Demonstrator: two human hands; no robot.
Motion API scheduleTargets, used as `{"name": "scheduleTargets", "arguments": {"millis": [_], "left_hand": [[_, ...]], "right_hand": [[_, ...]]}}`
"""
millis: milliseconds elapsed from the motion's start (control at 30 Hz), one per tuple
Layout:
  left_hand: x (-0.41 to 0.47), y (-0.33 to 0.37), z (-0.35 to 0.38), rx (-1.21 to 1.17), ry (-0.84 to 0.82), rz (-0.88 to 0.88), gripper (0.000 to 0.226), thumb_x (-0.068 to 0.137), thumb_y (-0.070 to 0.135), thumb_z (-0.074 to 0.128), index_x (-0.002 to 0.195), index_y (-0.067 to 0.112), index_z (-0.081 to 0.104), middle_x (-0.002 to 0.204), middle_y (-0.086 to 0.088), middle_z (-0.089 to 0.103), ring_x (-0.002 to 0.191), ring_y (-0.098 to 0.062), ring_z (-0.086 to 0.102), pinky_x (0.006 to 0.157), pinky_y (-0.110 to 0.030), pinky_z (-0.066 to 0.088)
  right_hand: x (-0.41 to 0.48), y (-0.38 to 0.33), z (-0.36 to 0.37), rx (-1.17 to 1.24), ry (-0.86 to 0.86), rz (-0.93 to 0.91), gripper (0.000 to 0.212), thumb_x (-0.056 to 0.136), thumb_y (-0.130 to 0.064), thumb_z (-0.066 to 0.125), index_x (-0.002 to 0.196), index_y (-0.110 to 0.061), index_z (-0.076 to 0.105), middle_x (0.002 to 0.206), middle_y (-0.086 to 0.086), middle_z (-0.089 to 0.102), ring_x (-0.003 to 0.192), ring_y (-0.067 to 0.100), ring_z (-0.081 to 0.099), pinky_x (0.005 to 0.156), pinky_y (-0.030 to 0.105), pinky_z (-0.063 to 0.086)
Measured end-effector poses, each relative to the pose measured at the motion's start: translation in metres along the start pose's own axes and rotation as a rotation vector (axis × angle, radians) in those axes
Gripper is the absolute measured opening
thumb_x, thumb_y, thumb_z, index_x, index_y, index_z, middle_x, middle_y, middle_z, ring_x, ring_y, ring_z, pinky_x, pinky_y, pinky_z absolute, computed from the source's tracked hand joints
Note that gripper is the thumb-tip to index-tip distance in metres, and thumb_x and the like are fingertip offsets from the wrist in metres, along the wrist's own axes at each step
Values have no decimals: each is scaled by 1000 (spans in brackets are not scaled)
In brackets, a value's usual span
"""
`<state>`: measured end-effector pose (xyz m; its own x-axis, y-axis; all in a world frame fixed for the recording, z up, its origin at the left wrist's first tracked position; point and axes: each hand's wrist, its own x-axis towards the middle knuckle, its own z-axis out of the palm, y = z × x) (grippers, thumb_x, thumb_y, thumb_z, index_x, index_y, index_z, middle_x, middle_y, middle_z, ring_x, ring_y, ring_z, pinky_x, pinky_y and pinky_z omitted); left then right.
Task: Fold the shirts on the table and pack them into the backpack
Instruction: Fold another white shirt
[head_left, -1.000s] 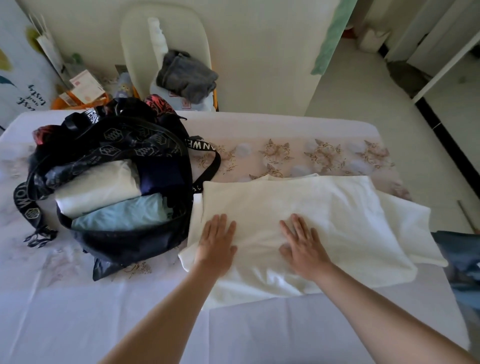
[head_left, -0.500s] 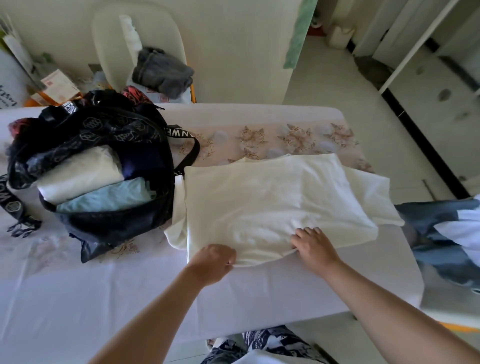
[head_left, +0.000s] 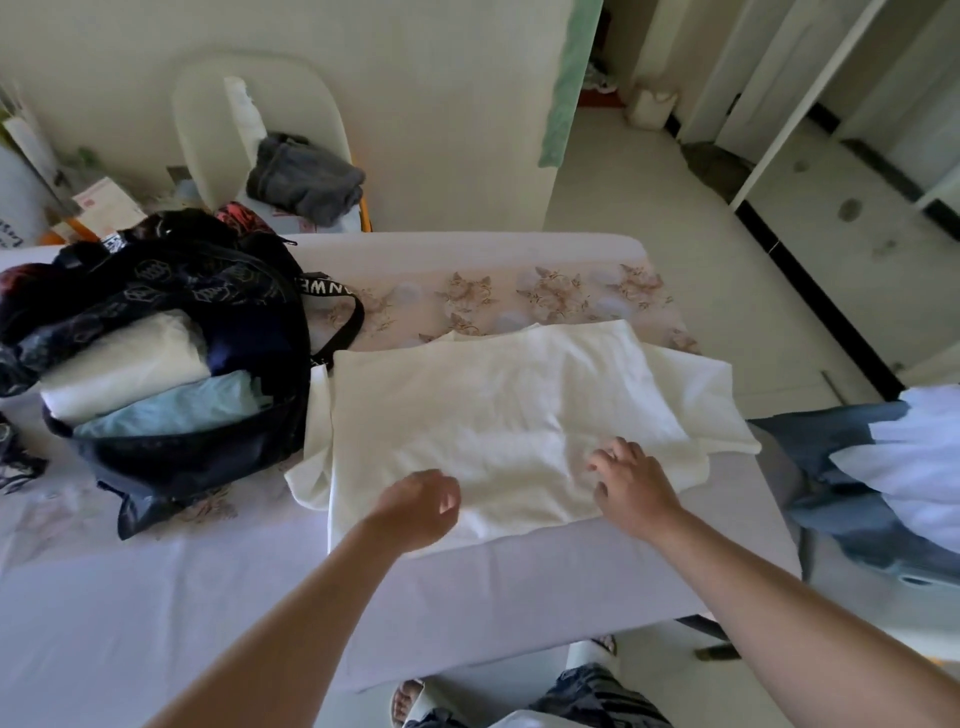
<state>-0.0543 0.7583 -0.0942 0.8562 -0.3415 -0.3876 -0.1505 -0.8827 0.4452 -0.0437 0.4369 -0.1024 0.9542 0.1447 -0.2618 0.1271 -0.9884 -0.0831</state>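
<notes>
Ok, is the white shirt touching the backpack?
Touching. In the head view, the near-left sleeve of the white shirt lies against the side of the black backpack, with no gap between them.

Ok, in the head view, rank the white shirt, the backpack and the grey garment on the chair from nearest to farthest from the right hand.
From the right hand:
1. White shirt, directly under it on the table.
2. Backpack, off to the left.
3. Grey garment, on the chair beyond the table's far edge.
</notes>
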Motion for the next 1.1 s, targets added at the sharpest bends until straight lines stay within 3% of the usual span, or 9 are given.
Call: {"name": "scheduleTargets", "arguments": {"millis": [100, 200, 333, 433, 600, 767, 900, 967, 1100], "left_hand": [[29, 44, 0, -52, 6, 40, 22, 93, 26, 48, 107, 32, 63, 109, 9, 61, 102, -15, 59, 83, -26, 45], [65, 91, -1, -69, -46, 60, 26, 94, 25, 46, 114, 32, 61, 114, 11, 62, 104, -13, 59, 87, -28, 46], [115, 169, -1, -96, -57, 107, 27, 97, 24, 44, 119, 30, 60, 122, 10, 61, 106, -13, 58, 87, -28, 47], [157, 230, 6, -91, -43, 160, 30, 97, 22, 45, 124, 28, 58, 128, 8, 59, 115, -14, 56, 92, -29, 46], [232, 314, 24, -22, -61, 223, 38, 98, 22, 44, 135, 28, 50, 141, 5, 48, 131, -17, 43, 104, -35, 40], [307, 361, 44, 78, -92, 207, 48, 103, 19, 37, 151, 25, 32, 157, 2, 30, 144, -20, 27, 114, -40, 31], [357, 376, 56, 235, -83, 205, 56, 105, 14, 33, 156, 22, 13, 165, 3, 6, 151, -18, 3, 117, -43, 23], [374, 380, 61, 280, -74, 183, 57, 104, 13, 38, 155, 21, 15, 162, -3, 16, 150, -24, 7, 113, -44, 29], [387, 388, 61, 332, 51, 141, 47, 96, 10, 49, 141, 22, 44, 140, -8, 44, 135, -28, 33, 100, -40, 40]], "right_hand": [[-4, 34, -3, 4, -183, 163, 40, 94, -23, 50, 133, -29, 49, 135, 2, 38, 126, 25, 41, 93, 40, 44], [-5, 74, -10, 243, -271, 147, 41, 97, -18, 50, 136, -26, 54, 136, 1, 45, 130, 22, 43, 102, 35, 42], [3, 126, -36, 504, -53, 237, 31, 95, -15, 49, 118, -26, 66, 125, -9, 56, 114, 14, 57, 96, 32, 47], [20, 181, -42, 555, 45, 336, 31, 96, -13, 50, 121, -22, 65, 127, 0, 61, 119, 21, 59, 98, 37, 48], [45, 253, -34, 574, -9, 490, 49, 101, -25, 52, 148, -15, 41, 147, 7, 48, 130, 26, 51, 101, 37, 44], [66, 284, -4, 764, -221, 638, 77, 98, -44, 54, 159, -20, 12, 158, 11, 34, 130, 33, 51, 100, 42, 49], [76, 295, 21, 1006, -213, 660, 82, 75, -48, 70, 147, -20, 41, 127, 8, 63, 105, 23, 66, 94, 40, 54], [78, 302, 28, 1090, -213, 658, 68, 70, -46, 77, 130, -23, 54, 111, 2, 69, 95, 18, 68, 89, 39, 57], [72, 310, 16, 1069, -178, 615, 35, 71, -31, 81, 102, -23, 66, 93, -2, 72, 86, 17, 70, 81, 36, 59]]}}
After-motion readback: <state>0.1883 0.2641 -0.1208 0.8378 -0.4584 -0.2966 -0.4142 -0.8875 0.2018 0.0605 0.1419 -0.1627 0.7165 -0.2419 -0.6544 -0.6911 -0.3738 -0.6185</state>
